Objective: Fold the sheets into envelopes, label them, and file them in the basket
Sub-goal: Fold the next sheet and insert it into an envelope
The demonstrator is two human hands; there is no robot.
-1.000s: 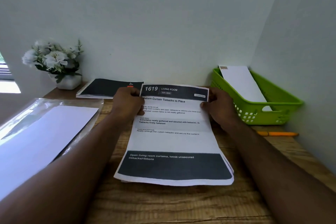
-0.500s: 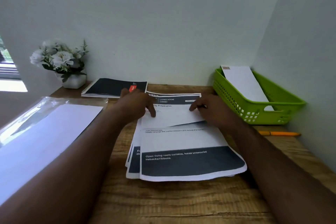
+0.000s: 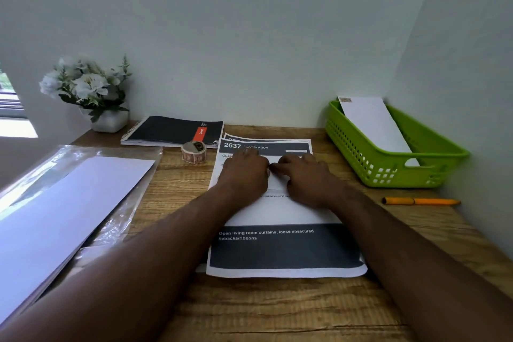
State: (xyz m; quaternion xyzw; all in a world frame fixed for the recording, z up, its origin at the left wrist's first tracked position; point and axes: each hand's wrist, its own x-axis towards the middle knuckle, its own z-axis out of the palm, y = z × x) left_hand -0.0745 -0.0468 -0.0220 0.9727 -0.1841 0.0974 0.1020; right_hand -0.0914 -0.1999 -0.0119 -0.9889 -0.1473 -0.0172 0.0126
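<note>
A printed sheet with a dark band along its near edge lies on a stack of sheets in the middle of the wooden desk. Its far end is folded toward me. My left hand and my right hand press flat on that folded part, side by side, fingers pointing away. The sheet below shows "2637 LIVING ROOM". A green basket stands at the right against the wall with a white envelope leaning in it. A roll of stickers sits left of the stack.
An orange pen lies near the right wall. A black spiral notebook and a white flower pot stand at the back left. A clear plastic sleeve with white paper covers the left side.
The top sheet's far edge came from held up in both hands to folded down toward me. Both hands moved together onto the fold, and the sticker roll became visible.
</note>
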